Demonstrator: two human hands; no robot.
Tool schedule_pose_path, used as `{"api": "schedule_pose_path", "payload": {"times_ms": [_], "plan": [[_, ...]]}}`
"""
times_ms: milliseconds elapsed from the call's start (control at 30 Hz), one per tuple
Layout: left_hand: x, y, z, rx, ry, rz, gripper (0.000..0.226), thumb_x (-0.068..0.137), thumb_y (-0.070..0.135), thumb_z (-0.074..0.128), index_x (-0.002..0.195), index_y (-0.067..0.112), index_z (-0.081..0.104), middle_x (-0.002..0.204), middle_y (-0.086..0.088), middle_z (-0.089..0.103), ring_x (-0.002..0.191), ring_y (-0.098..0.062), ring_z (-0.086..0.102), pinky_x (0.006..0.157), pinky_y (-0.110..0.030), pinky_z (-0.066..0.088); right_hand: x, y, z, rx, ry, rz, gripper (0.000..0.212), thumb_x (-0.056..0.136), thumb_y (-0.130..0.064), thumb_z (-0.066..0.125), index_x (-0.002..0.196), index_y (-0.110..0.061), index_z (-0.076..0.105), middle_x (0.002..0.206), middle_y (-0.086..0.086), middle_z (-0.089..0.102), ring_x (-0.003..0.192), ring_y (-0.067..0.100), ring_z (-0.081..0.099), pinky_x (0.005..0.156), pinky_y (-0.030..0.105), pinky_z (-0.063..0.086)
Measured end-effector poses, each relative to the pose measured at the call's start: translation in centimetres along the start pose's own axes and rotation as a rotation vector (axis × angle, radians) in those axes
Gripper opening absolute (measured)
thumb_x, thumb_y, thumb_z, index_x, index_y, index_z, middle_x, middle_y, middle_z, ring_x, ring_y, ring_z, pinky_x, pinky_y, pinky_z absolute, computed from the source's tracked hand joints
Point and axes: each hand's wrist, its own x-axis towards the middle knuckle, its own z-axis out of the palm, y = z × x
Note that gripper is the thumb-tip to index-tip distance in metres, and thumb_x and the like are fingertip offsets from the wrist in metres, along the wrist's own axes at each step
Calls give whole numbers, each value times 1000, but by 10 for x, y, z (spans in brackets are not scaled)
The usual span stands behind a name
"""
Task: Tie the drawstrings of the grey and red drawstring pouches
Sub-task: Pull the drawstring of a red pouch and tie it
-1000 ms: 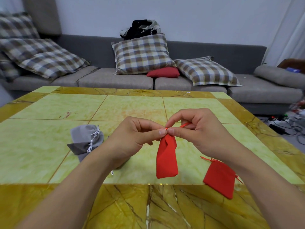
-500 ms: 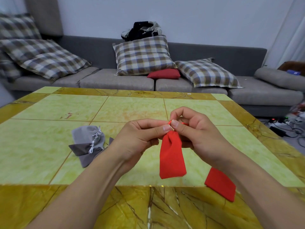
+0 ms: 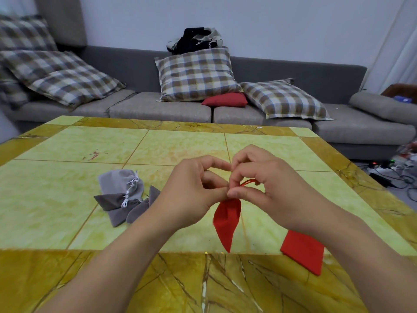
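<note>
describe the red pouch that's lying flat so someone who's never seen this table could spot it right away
Start at the yellow-green tiled table and go to its near right side, just under the right forearm. The flat red pouch lies there on the tabletop, while the other red pouch hangs pinched between both hands.

grey sofa (image 3: 282, 71), plaid cushions (image 3: 194, 75), pale wall (image 3: 270, 23)

Since a second ago, red pouch (image 3: 226, 219) twisted narrower, hanging pointed below the pinch; drawstring (image 3: 248, 182) now looped over right hand (image 3: 270, 190); left hand (image 3: 191, 195) fingers curled higher.
</note>
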Motion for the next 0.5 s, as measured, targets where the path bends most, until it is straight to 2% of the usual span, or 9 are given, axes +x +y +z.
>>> {"api": "schedule_pose_path", "payload": {"times_ms": [67,133,200,300,367,500], "plan": [[0,-1,1,37,-80,24,47,79,11,80,120,19,59,77,-5,77,84,-39,71,88,-59,52,-1,2,2,71,-19,29,7,87,-23,72,81,-22,68,99,-16,61,100,4,57,81,12,40],[0,-1,1,41,-103,43,55,80,7,77,128,20,55,80,-3,78,86,-32,73,90,-56,52,0,2,0,227,-27,92,8,87,-17,73,79,-17,70,83,-9,69,83,6,65,72,14,45],[0,1,0,20,-99,53,59,81,3,76,132,20,53,81,-2,78,87,-25,74,92,-52,53,1,3,-3,387,-20,161,8,86,-13,73,79,-12,73,72,-2,72,66,6,64,63,17,47],[0,2,0,-31,-117,76,57,80,2,76,129,21,55,80,-3,77,84,-22,74,90,-43,56,0,6,-6,620,17,281,8,80,-13,75,80,-5,75,67,7,70,58,15,60,54,25,49],[-1,3,1,-72,-128,93,53,79,1,76,126,19,58,79,-5,77,84,-19,74,86,-35,57,0,7,-7,742,31,353,14,74,-14,76,79,-2,75,65,11,69,56,16,60,53,24,49],[-2,5,3,-164,-99,132,43,79,-1,74,118,13,62,81,-10,77,85,-21,75,82,-27,57,1,6,0,898,123,434,11,66,-17,78,72,-8,76,62,10,68,52,15,61,49,22,47]]}}
